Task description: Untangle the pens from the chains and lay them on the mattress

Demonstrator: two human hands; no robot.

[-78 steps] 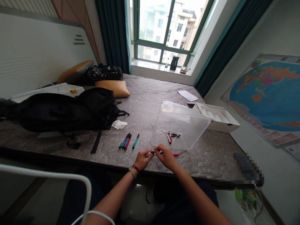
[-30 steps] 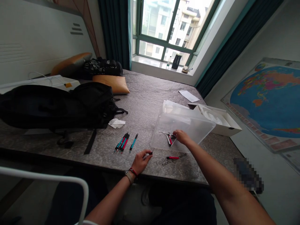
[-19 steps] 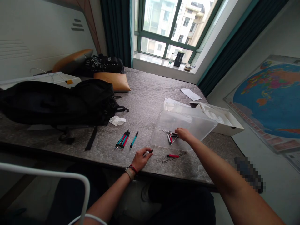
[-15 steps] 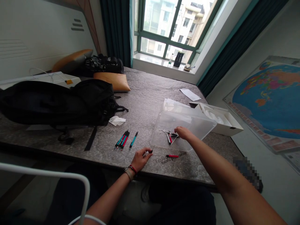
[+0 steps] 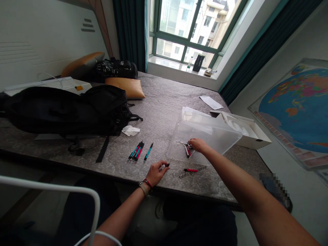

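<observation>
Between its thumb and fingers, my left hand (image 5: 156,173) pinches a thin pen part (image 5: 168,164) with a dark end and a fine tip. My right hand (image 5: 197,145) reaches over a clear plastic tray (image 5: 176,131), its fingers closed together at a small pile of red, white, black and silver pen parts (image 5: 187,149). What those fingers grip is hidden. A red pen barrel (image 5: 191,170) lies on the mattress just in front of the tray. Left of my left hand are a bunch of blue and red pens (image 5: 136,151) and a single blue pen (image 5: 148,151).
A black backpack (image 5: 64,111) covers the left of the mattress (image 5: 159,102), near an orange cushion (image 5: 125,87). A crumpled tissue (image 5: 130,130) lies beside its straps. Behind the tray are a white box (image 5: 252,136) and a paper sheet (image 5: 211,102). A white tube (image 5: 51,185) crosses the lower left.
My right hand has shifted slightly left and closer over the pile of pen parts. My left hand keeps its pinch on the thin part. The whole view has moved slightly.
</observation>
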